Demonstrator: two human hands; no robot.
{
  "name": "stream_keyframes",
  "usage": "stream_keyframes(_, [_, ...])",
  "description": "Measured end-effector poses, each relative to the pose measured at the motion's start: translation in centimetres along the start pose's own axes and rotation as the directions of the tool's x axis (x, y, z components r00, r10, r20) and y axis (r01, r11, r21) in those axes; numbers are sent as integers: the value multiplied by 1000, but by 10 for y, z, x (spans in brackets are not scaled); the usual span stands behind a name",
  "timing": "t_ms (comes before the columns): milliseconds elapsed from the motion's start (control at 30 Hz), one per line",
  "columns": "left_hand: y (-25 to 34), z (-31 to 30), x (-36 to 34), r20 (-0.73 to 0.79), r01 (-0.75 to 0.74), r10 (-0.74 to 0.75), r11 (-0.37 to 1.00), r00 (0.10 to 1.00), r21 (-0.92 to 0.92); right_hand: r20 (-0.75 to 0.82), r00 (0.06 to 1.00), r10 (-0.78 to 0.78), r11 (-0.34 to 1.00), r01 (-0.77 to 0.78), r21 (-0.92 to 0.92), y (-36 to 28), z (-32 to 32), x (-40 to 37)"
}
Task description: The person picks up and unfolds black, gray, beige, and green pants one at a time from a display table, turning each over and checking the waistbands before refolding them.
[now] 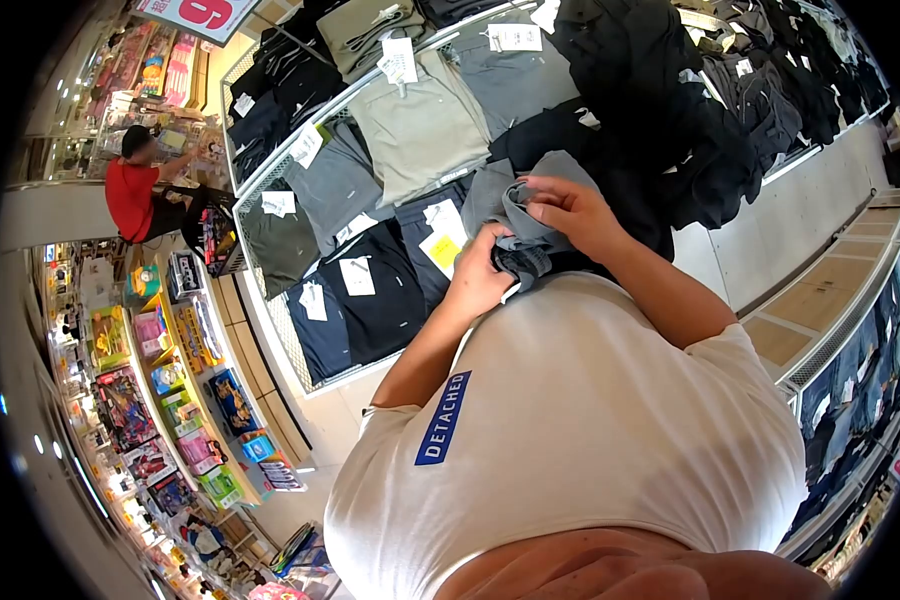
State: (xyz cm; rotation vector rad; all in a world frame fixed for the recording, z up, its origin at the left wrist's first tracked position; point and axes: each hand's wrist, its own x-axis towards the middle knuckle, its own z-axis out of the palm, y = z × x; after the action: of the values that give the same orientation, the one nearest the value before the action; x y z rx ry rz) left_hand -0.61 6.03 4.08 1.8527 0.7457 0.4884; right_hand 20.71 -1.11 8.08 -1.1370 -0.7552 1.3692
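Observation:
My left hand [478, 282] and my right hand [570, 212] both grip a grey garment [490, 192] held up in front of my chest. The left hand's fingers curl around its bunched lower part, where a dark ribbed band [522, 262] shows. My right hand pinches the upper fold from above. The garment hangs just over a sloped display of folded trousers [420, 130] with white paper tags. My white T-shirt [590, 430] fills the lower frame.
The wire-grid display rack [270, 310] holds grey, beige, navy and black folded garments. Black clothes [670, 90] pile up at the upper right. A person in a red shirt [130, 195] stands at shelves on the far left. Toy shelves [170, 400] line the left aisle.

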Motion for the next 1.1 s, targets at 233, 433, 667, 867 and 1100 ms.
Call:
stream_keyframes(233, [30, -8, -4, -76, -56, 66, 990, 995, 129, -49, 997, -59, 949, 41, -313, 8, 11, 2])
stream_keyframes(433, [30, -21, -6, 160, -349, 310, 824, 937, 447, 57, 988, -147, 762, 149, -630, 25, 14, 5])
stream_keyframes(667, [10, -18, -14, -60, -283, 318, 902, 946, 325, 92, 996, 20, 625, 59, -779, 9, 12, 9])
stream_keyframes(867, [-19, -30, -24, -225, -166, 188, 980, 956, 112, -102, 973, -207, 657, 61, -751, 17, -35, 14])
stream_keyframes(1100, [27, -27, -6, 164, -357, 317, 837, 934, 415, 24, 995, 100, 917, -83, -390, 39, -1, 24])
